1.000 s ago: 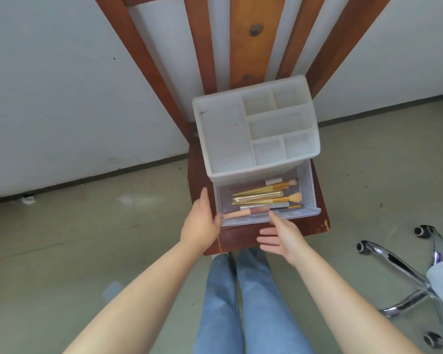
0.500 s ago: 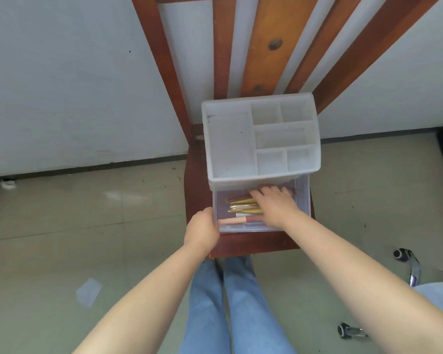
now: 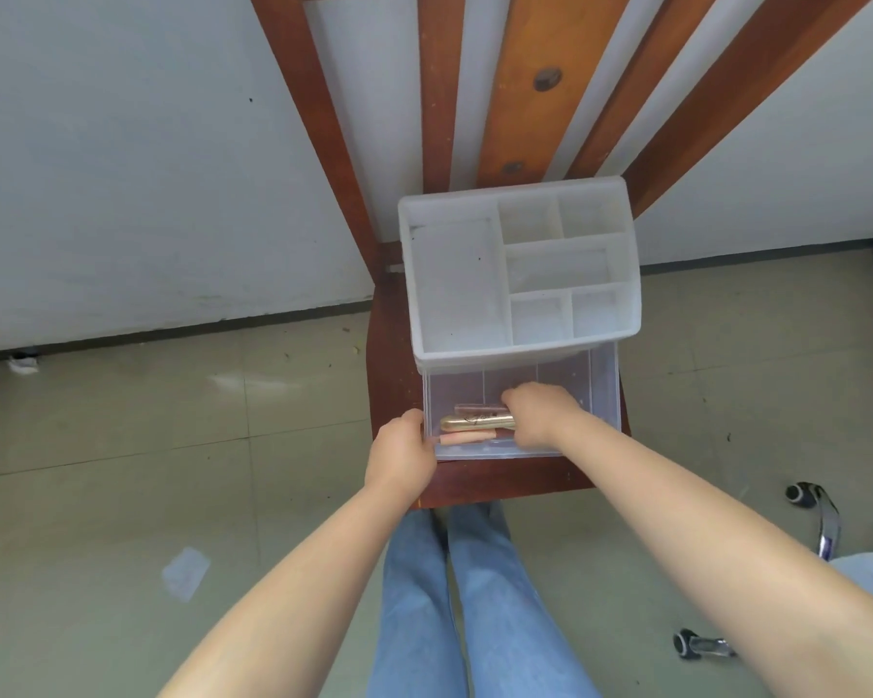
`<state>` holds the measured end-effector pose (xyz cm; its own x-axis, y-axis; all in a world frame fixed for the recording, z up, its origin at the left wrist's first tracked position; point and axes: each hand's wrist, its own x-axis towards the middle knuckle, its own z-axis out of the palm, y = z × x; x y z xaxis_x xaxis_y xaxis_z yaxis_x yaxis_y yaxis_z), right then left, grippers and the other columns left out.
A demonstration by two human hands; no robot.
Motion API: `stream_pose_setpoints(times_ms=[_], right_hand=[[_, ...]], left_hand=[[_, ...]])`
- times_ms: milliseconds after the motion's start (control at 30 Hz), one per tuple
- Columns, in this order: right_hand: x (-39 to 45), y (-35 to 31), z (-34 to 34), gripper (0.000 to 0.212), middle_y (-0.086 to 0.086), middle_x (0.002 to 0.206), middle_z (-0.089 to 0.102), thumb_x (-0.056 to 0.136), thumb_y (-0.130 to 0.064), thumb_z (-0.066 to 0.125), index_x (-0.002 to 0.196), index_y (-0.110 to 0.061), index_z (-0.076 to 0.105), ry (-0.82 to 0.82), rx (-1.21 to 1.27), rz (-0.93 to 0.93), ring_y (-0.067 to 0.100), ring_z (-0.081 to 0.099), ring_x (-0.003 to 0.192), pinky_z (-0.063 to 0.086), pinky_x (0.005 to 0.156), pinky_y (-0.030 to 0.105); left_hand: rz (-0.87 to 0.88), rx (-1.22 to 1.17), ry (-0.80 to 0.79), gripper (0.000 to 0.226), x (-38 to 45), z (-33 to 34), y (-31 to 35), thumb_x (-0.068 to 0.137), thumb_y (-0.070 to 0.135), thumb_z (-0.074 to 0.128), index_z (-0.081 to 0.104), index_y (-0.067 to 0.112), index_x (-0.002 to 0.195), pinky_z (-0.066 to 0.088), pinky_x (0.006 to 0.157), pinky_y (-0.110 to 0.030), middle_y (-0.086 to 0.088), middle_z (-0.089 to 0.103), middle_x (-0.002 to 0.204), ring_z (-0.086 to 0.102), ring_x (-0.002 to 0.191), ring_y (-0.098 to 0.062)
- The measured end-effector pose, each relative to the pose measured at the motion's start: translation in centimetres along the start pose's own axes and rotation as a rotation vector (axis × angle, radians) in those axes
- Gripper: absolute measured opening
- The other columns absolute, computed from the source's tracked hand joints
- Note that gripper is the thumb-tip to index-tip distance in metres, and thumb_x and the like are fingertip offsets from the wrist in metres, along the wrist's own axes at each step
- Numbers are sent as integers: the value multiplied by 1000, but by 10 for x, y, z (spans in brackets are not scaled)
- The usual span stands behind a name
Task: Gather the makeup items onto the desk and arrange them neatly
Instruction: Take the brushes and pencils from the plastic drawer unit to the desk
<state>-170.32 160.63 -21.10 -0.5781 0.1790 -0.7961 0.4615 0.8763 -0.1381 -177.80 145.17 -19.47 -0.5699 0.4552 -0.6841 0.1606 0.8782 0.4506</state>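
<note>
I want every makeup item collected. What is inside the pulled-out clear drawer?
In the clear plastic drawer: a gold tube, a pink stick, a brownish item. The right hand covers their other ends.

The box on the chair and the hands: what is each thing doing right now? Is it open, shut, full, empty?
Drawer: pulled out, open.
Top compartments: all empty.
Makeup items: bunched in the drawer, in the right hand's grip.
Right hand: in the drawer, curled round the makeup items.
Left hand: gripping the drawer's front left corner.
Organizer box: upright on the chair seat.

I see one organizer (image 3: 520,274) with six top compartments and one open drawer (image 3: 603,395). Three makeup items (image 3: 477,423) show in it.
</note>
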Motion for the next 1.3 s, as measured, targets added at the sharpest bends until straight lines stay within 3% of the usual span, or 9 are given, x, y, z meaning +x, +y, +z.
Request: stream_pose_setpoints(times_ms=[167,400,533,633,767,900,1033,1133,1300], right_hand=[[-12,12,3,24,14,104,58,79,-5,50,102,-5,51,85,110,35,31,56,93,39,64,30],[-76,30,55,11,12,91,62,73,-8,56,73,-16,49,322,559,242,32,57,87,34,62,29],[-88,22,90,15,11,92,56,70,-6,61,79,-13,51,302,288,177,29,55,87,42,69,33],[-81,19,93,37,14,62,58,29,9,77,58,-2,56,502,180,145,30,58,54,46,43,29],[-76,16,90,35,15,59,57,28,9,77,54,-2,55,571,198,179,31,58,51,45,41,27],[-73,17,98,41,10,58,57,21,5,79,51,-6,54,656,222,177,25,56,48,42,38,21],[-68,24,106,39,9,59,56,25,6,78,52,-7,53,758,212,134,25,56,51,43,41,23],[-66,24,107,37,8,58,56,26,3,77,52,-8,53,788,202,141,25,57,52,42,43,22],[-63,24,109,33,8,57,57,29,4,76,50,-7,53,851,210,123,25,60,55,43,43,22]], left_hand=[[-2,40,13,16,1,0,3,87,3,43,55,-1,97,44,72,-36,-20,62,98,55,90,-36],[-46,216,29,16,-1,1,14,87,4,41,52,0,97,44,71,-38,-19,60,105,56,95,-37],[-59,331,35,18,-3,1,19,87,7,44,50,2,103,43,67,-36,-17,57,108,56,96,-36],[-9,414,131,30,-9,2,21,84,5,47,44,4,113,41,74,-39,-16,49,114,49,103,-35],[287,603,243,46,-10,8,25,80,6,49,42,4,125,32,89,-38,-16,42,127,39,112,-33],[575,740,27,42,10,26,49,84,4,47,42,9,125,36,89,-34,-10,46,126,40,113,-29],[527,768,-220,46,36,42,74,88,12,51,36,11,131,36,98,-39,-11,44,131,39,121,-30],[510,737,-255,40,38,53,73,94,29,40,40,8,128,36,97,-41,-13,45,127,38,118,-31],[378,689,-318,44,35,58,62,97,35,29,43,1,120,33,96,-38,-20,48,124,40,115,-35]])
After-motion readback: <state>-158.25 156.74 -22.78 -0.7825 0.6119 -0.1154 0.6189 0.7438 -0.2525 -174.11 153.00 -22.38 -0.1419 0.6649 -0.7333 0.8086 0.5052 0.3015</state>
